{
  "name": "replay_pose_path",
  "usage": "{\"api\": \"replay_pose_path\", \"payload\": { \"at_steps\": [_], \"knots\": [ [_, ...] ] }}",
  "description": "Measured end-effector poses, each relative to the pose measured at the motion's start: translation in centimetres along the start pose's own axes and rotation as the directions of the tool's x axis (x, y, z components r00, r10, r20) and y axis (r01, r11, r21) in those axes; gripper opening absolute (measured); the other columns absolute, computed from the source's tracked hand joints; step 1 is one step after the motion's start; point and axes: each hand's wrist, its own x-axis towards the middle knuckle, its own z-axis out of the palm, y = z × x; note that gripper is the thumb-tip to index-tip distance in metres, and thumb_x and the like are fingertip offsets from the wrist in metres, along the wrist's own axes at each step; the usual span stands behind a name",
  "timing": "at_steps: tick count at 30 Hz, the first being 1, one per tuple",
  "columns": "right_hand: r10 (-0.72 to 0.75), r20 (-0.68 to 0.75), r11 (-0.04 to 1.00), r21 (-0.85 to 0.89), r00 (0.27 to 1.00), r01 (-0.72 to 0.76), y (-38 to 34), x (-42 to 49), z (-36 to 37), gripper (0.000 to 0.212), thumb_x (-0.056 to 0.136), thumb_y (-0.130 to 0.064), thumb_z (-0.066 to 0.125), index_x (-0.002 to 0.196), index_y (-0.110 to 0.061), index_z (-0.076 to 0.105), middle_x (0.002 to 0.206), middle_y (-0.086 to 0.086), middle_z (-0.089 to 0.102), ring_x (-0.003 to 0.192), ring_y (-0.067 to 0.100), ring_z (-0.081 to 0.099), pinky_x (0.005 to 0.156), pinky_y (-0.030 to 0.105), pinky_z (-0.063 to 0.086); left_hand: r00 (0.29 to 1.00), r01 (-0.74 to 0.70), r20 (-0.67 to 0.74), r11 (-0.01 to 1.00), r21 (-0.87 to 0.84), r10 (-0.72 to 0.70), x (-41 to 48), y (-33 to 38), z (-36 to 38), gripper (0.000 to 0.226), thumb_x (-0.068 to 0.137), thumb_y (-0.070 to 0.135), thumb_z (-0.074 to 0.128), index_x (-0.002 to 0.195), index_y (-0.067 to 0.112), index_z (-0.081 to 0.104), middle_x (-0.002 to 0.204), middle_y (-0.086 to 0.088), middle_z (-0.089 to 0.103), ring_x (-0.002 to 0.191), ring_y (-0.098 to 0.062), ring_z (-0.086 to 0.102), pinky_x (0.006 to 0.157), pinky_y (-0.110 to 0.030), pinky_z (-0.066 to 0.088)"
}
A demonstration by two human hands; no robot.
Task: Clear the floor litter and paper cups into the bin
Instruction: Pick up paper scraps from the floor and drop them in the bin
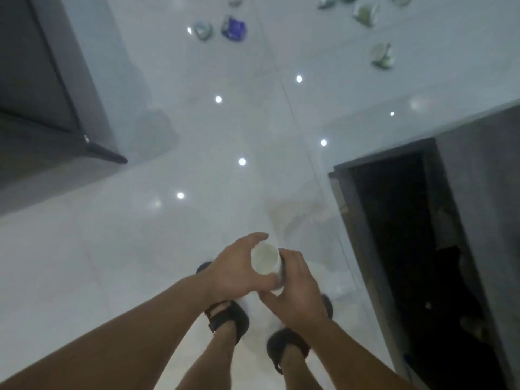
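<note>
Head view: a white paper cup [266,258] is held above the floor [126,249], over the person's sandals [229,319]. Its mouth faces the camera, so its long axis runs roughly upright. The left hand [236,268] wraps the cup's left side, fingers curled round it near the rim. The right hand [295,296] curls against its lower right side, so both hands hold it in a close grip. The bin [344,198], which looks like a dark open box, stands just to the right and nearer the right hand. The drop probably needs a short carry rightward. Wrappers, including a blue wrapper [235,29], lie well apart toward the floor's far edge.
</note>
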Motion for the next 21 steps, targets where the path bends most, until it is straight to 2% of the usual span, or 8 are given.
{"api": "replay_pose_path", "payload": {
  "at_steps": [2,4,7,10,13,16,21],
  "knots": [
    [-0.025,-0.025,1.0,-0.015,0.999,0.025,-3.2,1.0,-3.0,0.072,0.067,-0.067,0.067,0.127,-0.049,0.032,0.114,-0.044,0.033,0.103,-0.017,0.045,0.069,0.003,0.039,0.995,-0.081,-0.056,0.995,0.055,0.085,-1.4,3.0,-2.9,0.09,0.065,0.05,0.076,0.143,0.035,0.033,0.14,0.013,0.041,0.115,-0.002,0.042,0.098,-0.021,0.035],
    [-0.068,-0.02,0.996,-0.067,0.997,0.067,-5.9,2.5,-5.6,0.083,0.067,-0.072,0.066,0.136,-0.048,0.027,0.125,-0.041,0.03,0.108,-0.016,0.04,0.083,0.007,0.039,0.984,-0.092,-0.144,0.991,0.097,0.106,-2.3,5.3,-6.1,0.087,0.068,0.051,0.075,0.142,0.033,0.032,0.139,0.01,0.041,0.116,-0.006,0.044,0.097,-0.023,0.037],
    [-0.064,0.015,0.987,-0.147,0.998,0.066,-8.7,5.3,-8.7,0.094,0.072,-0.071,0.065,0.146,-0.041,0.015,0.148,-0.02,0.024,0.131,-0.002,0.029,0.1,0.016,0.026,0.96,-0.036,-0.272,0.99,0.135,0.072,-2.6,7.5,-10.4,0.087,0.071,0.049,0.074,0.144,0.03,0.029,0.135,0.004,0.041,0.114,-0.015,0.048,0.092,-0.026,0.041],
    [0.008,-0.066,0.994,-0.109,0.998,-0.015,-10.8,8.8,-11.2,0.093,0.077,-0.059,0.07,0.148,-0.036,0.015,0.152,-0.01,0.024,0.138,0.013,0.031,0.11,0.03,0.036,0.932,0.048,-0.362,0.982,0.182,0.022,-1.9,9.4,-13.6,0.083,0.074,0.046,0.072,0.143,0.027,0.03,0.13,0.0,0.041,0.104,-0.018,0.052,0.083,-0.027,0.046],
    [0.028,-0.064,0.996,-0.088,0.998,-0.034,-12.7,12.3,-13.5,0.089,0.081,-0.053,0.068,0.15,-0.032,0.016,0.154,-0.007,0.021,0.139,0.016,0.029,0.111,0.036,0.038,0.925,0.099,-0.378,0.977,0.187,-0.022,-0.5,11.7,-15.8,0.081,0.075,0.043,0.071,0.142,0.025,0.03,0.129,-0.001,0.042,0.107,-0.019,0.053,0.084,-0.026,0.044],
    [0.011,-0.02,0.992,-0.123,1.0,-0.014,-14.0,16.2,-16.3,0.085,0.085,-0.05,0.065,0.15,-0.03,0.015,0.156,-0.005,0.018,0.14,0.017,0.024,0.111,0.035,0.034,0.908,0.113,-0.417,0.984,0.139,-0.046,1.4,14.1,-18.2,0.08,0.076,0.044,0.071,0.142,0.025,0.031,0.13,-0.001,0.042,0.109,-0.018,0.052,0.087,-0.027,0.045],
    [0.015,0.031,0.971,-0.237,0.999,-0.007,-15.8,22.2,-21.8,0.081,0.087,-0.049,0.061,0.15,-0.029,0.015,0.154,-0.006,0.019,0.137,0.017,0.026,0.106,0.031,0.036,0.872,0.137,-0.481,0.989,0.063,-0.09,4.5,18.3,-23.2,0.079,0.075,0.042,0.071,0.141,0.025,0.032,0.131,0.001,0.04,0.106,-0.017,0.053,0.087,-0.03,0.047]
  ]
}}
